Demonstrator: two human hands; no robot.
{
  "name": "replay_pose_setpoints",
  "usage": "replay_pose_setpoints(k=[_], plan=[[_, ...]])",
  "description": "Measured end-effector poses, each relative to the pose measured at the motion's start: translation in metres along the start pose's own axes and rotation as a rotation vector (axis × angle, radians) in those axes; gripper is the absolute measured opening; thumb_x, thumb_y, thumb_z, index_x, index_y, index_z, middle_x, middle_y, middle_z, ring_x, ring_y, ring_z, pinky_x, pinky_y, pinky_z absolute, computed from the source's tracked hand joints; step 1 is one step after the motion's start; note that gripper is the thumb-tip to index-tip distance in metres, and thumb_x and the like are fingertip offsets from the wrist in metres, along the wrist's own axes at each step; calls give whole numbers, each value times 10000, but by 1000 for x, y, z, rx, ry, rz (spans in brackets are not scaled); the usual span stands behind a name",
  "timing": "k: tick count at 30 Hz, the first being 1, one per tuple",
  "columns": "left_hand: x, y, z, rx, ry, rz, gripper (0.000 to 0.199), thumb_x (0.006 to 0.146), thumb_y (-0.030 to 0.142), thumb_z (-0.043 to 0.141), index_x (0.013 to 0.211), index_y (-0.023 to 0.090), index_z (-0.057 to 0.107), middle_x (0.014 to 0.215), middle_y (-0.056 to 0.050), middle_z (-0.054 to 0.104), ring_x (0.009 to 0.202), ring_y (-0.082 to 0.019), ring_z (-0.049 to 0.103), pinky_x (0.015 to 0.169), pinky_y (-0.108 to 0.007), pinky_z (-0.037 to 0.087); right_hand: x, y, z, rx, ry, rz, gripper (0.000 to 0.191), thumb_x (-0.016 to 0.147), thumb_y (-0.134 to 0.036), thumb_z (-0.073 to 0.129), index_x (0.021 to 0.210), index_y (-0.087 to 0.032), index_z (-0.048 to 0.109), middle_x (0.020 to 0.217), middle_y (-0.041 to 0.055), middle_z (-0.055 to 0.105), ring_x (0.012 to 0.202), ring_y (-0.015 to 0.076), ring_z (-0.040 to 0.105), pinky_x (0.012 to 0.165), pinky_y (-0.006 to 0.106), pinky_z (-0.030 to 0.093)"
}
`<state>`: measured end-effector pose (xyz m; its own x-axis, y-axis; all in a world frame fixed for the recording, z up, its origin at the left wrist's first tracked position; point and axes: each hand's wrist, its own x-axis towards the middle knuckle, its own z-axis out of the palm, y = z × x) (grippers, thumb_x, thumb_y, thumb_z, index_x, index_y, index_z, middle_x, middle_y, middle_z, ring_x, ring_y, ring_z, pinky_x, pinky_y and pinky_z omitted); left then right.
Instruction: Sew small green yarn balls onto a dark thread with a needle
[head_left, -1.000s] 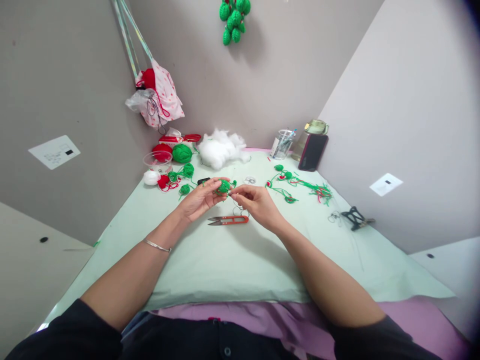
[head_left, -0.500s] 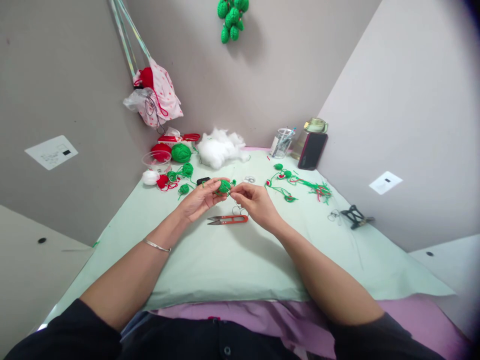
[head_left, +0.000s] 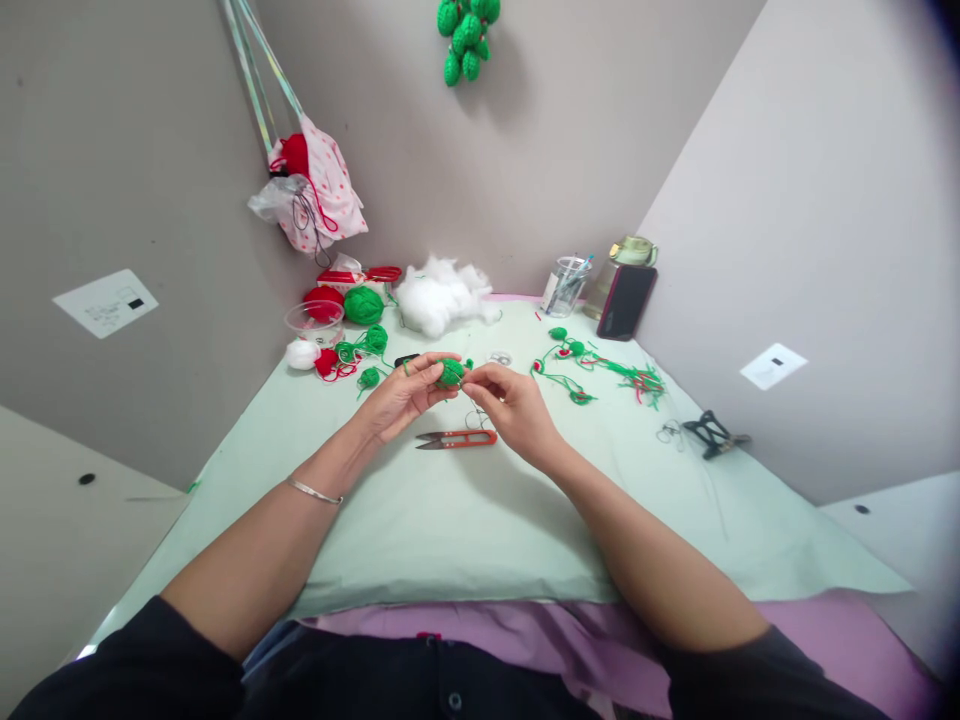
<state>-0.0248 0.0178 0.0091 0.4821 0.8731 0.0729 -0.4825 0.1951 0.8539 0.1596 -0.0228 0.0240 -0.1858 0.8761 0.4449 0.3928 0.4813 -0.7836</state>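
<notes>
A small, rounded green crocheted piece point(head_left: 451, 373) is held up over the table between the thumb and fingers of my left hand point(head_left: 397, 397). At the piece's right end, the thumb and forefinger of my right hand point(head_left: 514, 408) are pinched together. What they grip is too small to make out. Below both hands lie orange-handled thread snips point(head_left: 456, 439), blades pointing left. A thin dark thread point(head_left: 475, 418) lies beside the right fingers, and a black object point(head_left: 406, 361) is partly hidden behind my left hand.
White stuffing point(head_left: 442, 298) sits at the back, with a green yarn ball point(head_left: 363, 306) to its left. Crocheted green pieces with yarn tails point(head_left: 577, 396) lie at right, near a phone point(head_left: 628, 303) and a pen cup point(head_left: 567, 288). A black stand point(head_left: 715, 436) is at the right edge.
Both hands keep nearly the same hold on the green piece, with only a slight shift of the fingers. The whole view has drifted a little to the right.
</notes>
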Motion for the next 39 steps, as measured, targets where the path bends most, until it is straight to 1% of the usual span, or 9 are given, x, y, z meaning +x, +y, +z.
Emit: replay_pose_setpoints(k=[3,6,11,14,20,22,28,35,39], plan=[[0,0,1,36,13,33,255,839,247,723,1072,143,715,965,-62,739,853,-131,688,864,-251,538,1,-1,-2,62,-36,69,150,867,-285,592,886,-166,681,661,-2,593,577,117,465,564,262,367],[-1,0,2,57,23,44,257,838,253,726,1074,151,714,999,-65,737,893,-139,683,893,-263,528,2,-1,-3,72,-48,95,152,859,-283,590,874,-163,682,647,-8,584,568,111,450,555,260,350],[-1,0,2,21,18,22,253,833,248,728,1064,145,714,965,-61,736,841,-130,683,866,-259,534,3,3,-2,125,-45,84,124,858,-275,600,853,-169,665,683,-6,600,595,110,465,573,256,365],[-2,0,3,-8,10,7,255,829,236,730,1063,135,713,952,-63,735,829,-129,683,857,-258,539,3,5,0,109,-12,32,104,865,-257,601,827,-174,651,698,-5,593,602,111,464,584,257,374],[-2,1,4,-33,-2,-14,258,810,225,745,1046,124,716,920,-60,735,804,-135,689,834,-264,551,2,6,1,-68,55,-180,120,906,-232,566,813,-198,632,744,16,592,674,138,504,648,273,405],[-2,1,4,-34,-6,-19,260,813,227,743,1050,123,716,921,-61,737,789,-135,693,829,-264,552,2,9,1,-101,73,-217,123,912,-242,570,816,-201,635,750,22,597,686,143,514,659,276,413],[-3,3,5,-59,-3,-12,247,834,223,721,1060,123,710,932,-64,737,780,-131,697,819,-252,552,4,13,1,0,74,-95,119,888,-301,636,836,-194,629,777,14,638,643,127,525,614,262,422],[-4,1,11,-44,3,14,246,809,222,746,1031,121,715,920,-55,725,778,-128,688,822,-263,556,3,5,0,-89,95,-142,168,920,-314,588,800,-198,609,773,25,615,660,134,513,640,273,415],[-5,0,11,-45,-10,13,235,849,239,711,1051,119,714,946,-54,719,805,-123,691,822,-245,563,3,4,1,-53,87,-149,145,915,-279,601,803,-191,620,752,15,591,637,125,488,617,266,396]])
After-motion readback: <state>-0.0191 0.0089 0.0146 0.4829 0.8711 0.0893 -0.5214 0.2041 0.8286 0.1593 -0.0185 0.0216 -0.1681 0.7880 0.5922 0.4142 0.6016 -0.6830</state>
